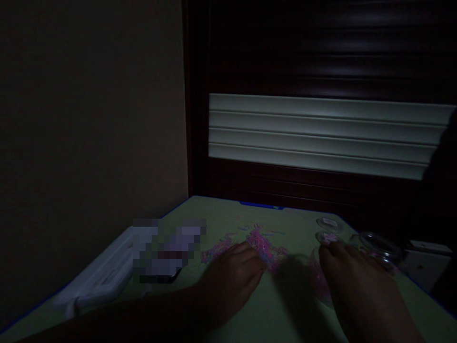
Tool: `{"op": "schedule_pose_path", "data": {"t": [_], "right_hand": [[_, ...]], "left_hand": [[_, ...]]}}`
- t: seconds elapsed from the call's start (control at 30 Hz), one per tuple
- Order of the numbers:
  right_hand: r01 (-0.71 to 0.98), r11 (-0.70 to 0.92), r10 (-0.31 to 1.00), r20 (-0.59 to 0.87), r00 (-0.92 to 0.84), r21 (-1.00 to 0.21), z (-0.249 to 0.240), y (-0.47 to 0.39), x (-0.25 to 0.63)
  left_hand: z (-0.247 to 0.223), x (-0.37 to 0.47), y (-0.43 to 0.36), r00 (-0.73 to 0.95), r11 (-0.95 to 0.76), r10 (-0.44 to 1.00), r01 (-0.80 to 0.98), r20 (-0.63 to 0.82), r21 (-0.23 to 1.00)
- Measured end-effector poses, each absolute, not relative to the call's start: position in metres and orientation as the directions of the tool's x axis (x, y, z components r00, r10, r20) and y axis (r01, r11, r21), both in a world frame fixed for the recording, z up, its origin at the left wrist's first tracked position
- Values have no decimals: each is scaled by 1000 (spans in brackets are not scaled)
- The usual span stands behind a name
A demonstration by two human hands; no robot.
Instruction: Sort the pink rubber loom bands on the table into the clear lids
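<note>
The pieces (260, 242) lie in a loose pile near the middle of the counter (300, 221); they are small and thin, mostly pink, with some purple and bluish ones, and a few are scattered toward the far side. In this weak light I cannot tell their exact form. The left hand (233, 278) is at the near edge of the pile, with its fingers close together and bent downward; I cannot tell whether it pinches any piece. The right hand (362, 288) is over a clear tub (324, 301), which has pink content, and its fingers are bent also; their tips are hidden, so I cannot tell if they hold something. Behind this hand there are a small dish (323, 235) with pale pieces, a clear lid (330, 224) with a label, and a round clear container (383, 244). The counter is pale green and has a blue edge. On its left side lies a white frame (98, 278), and next to it a blurred object (174, 247). On the right side is a white box (426, 262). The room is dark, with a plain wall (93, 105) at left and, behind the counter, a dark panel (303, 52) with a pale ribbed band (314, 133).
</note>
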State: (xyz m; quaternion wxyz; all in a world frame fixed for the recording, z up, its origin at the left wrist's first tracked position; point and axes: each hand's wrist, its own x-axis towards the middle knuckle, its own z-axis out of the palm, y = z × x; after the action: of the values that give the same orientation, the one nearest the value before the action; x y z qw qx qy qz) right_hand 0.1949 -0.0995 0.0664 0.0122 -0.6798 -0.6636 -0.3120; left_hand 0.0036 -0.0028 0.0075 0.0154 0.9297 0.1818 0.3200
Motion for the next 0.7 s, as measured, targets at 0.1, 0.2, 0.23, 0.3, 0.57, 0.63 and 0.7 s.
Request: {"op": "schedule_pose_path", "data": {"t": [0.1,0.2,0.23,0.3,0.57,0.63,0.7], "right_hand": [[918,-83,885,451,-112,389,66,-98,196],[920,5,867,457,-199,391,65,-96,194],[926,34,859,462,-220,377,64,-95,192],[947,100,852,466,-239,305,62,-94,187],[941,335,882,336,-330,46,39,-83,173],[939,343,886,324,-330,20,36,-81,176],[939,344,890,319,-326,-1,36,-81,178]], "left_hand": [[7,4,-2,736,-922,379,351,561,163],[5,4,0,740,-910,407,376,536,172],[5,4,0,739,-908,412,383,533,170],[4,5,0,738,-903,421,397,527,165],[5,6,-1,767,-881,466,450,442,147],[3,6,1,765,-874,477,463,433,146],[2,6,2,763,-870,484,471,428,145]]}}
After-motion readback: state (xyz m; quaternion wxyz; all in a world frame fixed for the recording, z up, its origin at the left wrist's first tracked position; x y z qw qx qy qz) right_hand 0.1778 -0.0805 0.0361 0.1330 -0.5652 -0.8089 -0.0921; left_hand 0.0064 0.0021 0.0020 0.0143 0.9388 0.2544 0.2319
